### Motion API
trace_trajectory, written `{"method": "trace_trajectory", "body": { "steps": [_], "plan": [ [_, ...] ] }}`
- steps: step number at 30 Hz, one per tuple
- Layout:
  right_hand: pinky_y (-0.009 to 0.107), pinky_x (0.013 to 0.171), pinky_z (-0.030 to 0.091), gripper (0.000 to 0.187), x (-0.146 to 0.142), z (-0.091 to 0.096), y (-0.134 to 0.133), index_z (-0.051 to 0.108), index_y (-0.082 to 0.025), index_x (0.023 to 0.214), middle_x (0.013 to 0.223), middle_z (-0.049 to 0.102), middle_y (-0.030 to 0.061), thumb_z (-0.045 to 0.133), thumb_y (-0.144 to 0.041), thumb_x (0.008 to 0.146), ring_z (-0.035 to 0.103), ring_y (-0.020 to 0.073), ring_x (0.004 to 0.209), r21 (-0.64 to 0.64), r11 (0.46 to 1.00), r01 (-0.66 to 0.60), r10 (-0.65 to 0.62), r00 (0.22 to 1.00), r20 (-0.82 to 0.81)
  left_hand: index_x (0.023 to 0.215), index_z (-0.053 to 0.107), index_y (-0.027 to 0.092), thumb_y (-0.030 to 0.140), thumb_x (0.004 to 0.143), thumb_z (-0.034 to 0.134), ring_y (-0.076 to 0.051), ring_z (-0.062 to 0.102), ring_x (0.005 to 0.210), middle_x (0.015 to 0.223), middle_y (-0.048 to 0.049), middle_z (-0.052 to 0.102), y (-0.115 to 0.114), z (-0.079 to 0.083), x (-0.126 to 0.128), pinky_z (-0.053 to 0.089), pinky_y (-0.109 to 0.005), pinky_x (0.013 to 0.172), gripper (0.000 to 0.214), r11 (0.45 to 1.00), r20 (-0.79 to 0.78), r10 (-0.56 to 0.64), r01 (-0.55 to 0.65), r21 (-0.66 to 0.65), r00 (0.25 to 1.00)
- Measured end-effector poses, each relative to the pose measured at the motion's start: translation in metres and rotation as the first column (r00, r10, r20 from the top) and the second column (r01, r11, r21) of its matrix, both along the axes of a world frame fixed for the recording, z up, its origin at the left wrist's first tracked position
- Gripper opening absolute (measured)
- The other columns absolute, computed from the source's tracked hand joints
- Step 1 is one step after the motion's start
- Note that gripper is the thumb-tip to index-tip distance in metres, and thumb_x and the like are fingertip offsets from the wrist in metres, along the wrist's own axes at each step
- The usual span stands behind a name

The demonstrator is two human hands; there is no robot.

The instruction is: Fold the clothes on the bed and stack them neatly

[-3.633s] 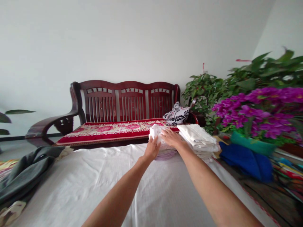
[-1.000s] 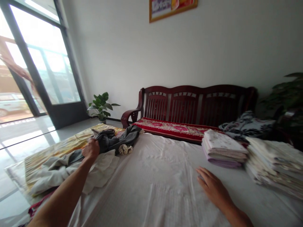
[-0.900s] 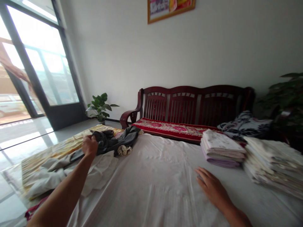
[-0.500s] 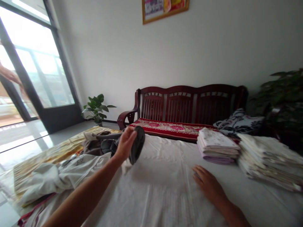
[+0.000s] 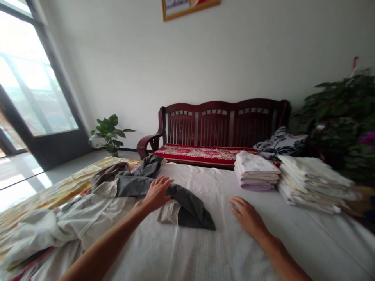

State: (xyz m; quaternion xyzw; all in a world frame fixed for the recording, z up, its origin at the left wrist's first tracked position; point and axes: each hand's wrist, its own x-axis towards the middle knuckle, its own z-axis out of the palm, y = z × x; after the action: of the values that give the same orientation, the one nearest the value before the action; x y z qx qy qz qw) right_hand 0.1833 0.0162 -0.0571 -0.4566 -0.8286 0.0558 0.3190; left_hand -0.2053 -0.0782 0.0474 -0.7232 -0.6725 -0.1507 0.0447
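A dark grey garment (image 5: 190,205) with a pale patch at its lower edge lies partly crumpled on the white sheet (image 5: 205,253). Over it is my left hand (image 5: 158,193), fingers spread and not closed on the cloth; whether it touches is unclear. My right hand (image 5: 249,218) rests on or just above the sheet, right of the garment, with its fingers stretched out. At the left, a light grey garment (image 5: 73,222) with dark print lies in a loose heap, and a brownish garment (image 5: 108,175) is behind it.
Two folded stacks stand at the right: white and lilac cloths (image 5: 256,171) and a taller cream pile (image 5: 316,183). Behind is a dark wooden bench (image 5: 212,128) with a red cover and a patterned cushion (image 5: 281,144). Potted plants (image 5: 108,132) flank it.
My left hand has let go of the dark grey cloth, which now lies spread further right on the sheet. The view has shifted slightly; my right hand stays in nearly the same place.
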Motion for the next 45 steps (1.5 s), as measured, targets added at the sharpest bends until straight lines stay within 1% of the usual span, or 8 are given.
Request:
{"method": "trace_trajectory", "body": {
  "steps": [3,8,12,17,21,26,37,45],
  "plan": [
    [0.042,0.108,0.046,0.039,0.000,0.001,-0.001,0.072,-0.017,0.115,0.125,0.069,0.0139,0.046,-0.028,0.089,0.062,0.0258,0.119,-0.004,1.000,-0.001,0.001,1.000,0.006,0.134,0.056,0.026,0.016,0.075,0.066,-0.034,0.037,0.142,0.144,-0.0102,0.055,0.009,-0.012,-0.007,0.023,-0.054,0.116,0.061,0.999,-0.116,0.027,-0.030,-0.029,0.993],
    [0.044,0.108,0.046,0.040,-0.002,0.008,-0.005,0.071,-0.017,0.117,0.127,0.068,0.0141,0.044,-0.027,0.090,0.061,0.0257,0.121,-0.029,1.000,0.000,0.001,0.999,0.034,0.103,0.064,0.022,0.017,0.082,0.057,-0.026,0.066,0.099,0.104,-0.0072,0.072,0.017,-0.021,-0.005,0.044,-0.039,0.091,0.023,0.985,-0.075,0.135,-0.142,-0.095,0.988],
    [0.044,0.109,0.044,0.039,-0.003,0.010,-0.009,0.071,-0.016,0.118,0.129,0.067,0.0146,0.045,-0.026,0.090,0.060,0.0257,0.122,-0.055,0.998,0.014,-0.012,1.000,0.027,0.100,0.059,0.024,0.013,0.080,0.054,-0.022,0.066,0.091,0.101,-0.0030,0.070,0.023,-0.018,0.006,0.046,-0.031,0.078,0.023,0.975,0.173,0.157,-0.181,0.128,0.972],
    [0.045,0.111,0.041,0.040,-0.004,0.010,-0.010,0.070,-0.015,0.120,0.129,0.067,0.0151,0.046,-0.022,0.088,0.058,0.0257,0.124,-0.088,0.995,0.039,-0.036,0.999,0.028,0.113,0.052,0.022,0.005,0.074,0.046,-0.018,0.065,0.097,0.105,-0.0035,0.069,0.028,-0.017,0.048,0.049,-0.031,0.087,0.043,0.876,0.477,-0.293,0.033,0.480,0.829],
    [0.043,0.109,0.043,0.039,-0.003,0.014,-0.011,0.071,-0.016,0.116,0.123,0.069,0.0141,0.045,-0.020,0.087,0.061,0.0244,0.120,-0.088,0.995,0.036,-0.041,0.998,-0.053,0.144,0.039,0.024,0.003,0.068,0.051,-0.023,0.050,0.132,0.142,-0.0091,0.056,0.017,-0.038,0.084,0.029,-0.047,0.117,0.080,0.897,0.303,-0.423,0.349,0.271,0.854],
    [0.037,0.099,0.049,0.036,-0.002,0.022,-0.013,0.072,-0.020,0.108,0.113,0.073,0.0113,0.042,-0.023,0.089,0.066,0.0224,0.108,-0.144,0.989,0.028,-0.051,0.986,-0.159,0.147,0.040,0.022,0.006,0.068,0.055,-0.025,0.045,0.137,0.147,-0.0099,0.052,0.006,-0.066,0.091,0.024,-0.047,0.120,0.082,0.954,0.235,-0.280,0.297,-0.039,0.931],
    [0.038,0.098,0.047,0.038,-0.011,0.039,-0.032,0.071,-0.023,0.115,0.115,0.073,0.0091,0.040,-0.037,0.099,0.064,0.0237,0.109,-0.141,0.983,-0.115,0.110,0.993,-0.044,0.139,0.053,0.025,0.003,0.077,0.052,-0.022,0.046,0.135,0.141,-0.0028,0.058,0.004,-0.067,0.087,0.030,-0.039,0.116,0.066,0.925,0.182,-0.374,0.379,0.006,0.909],
    [0.034,0.094,0.047,0.031,-0.012,0.037,-0.032,0.072,-0.022,0.108,0.111,0.072,0.0072,0.044,-0.030,0.098,0.063,0.0213,0.105,-0.107,0.984,-0.140,0.139,0.990,-0.012,0.131,0.058,0.023,0.003,0.076,0.053,-0.022,0.052,0.128,0.134,-0.0049,0.062,0.004,-0.065,0.089,0.033,-0.038,0.113,0.059,0.929,0.201,-0.368,0.369,0.034,0.908]
  ]
}}
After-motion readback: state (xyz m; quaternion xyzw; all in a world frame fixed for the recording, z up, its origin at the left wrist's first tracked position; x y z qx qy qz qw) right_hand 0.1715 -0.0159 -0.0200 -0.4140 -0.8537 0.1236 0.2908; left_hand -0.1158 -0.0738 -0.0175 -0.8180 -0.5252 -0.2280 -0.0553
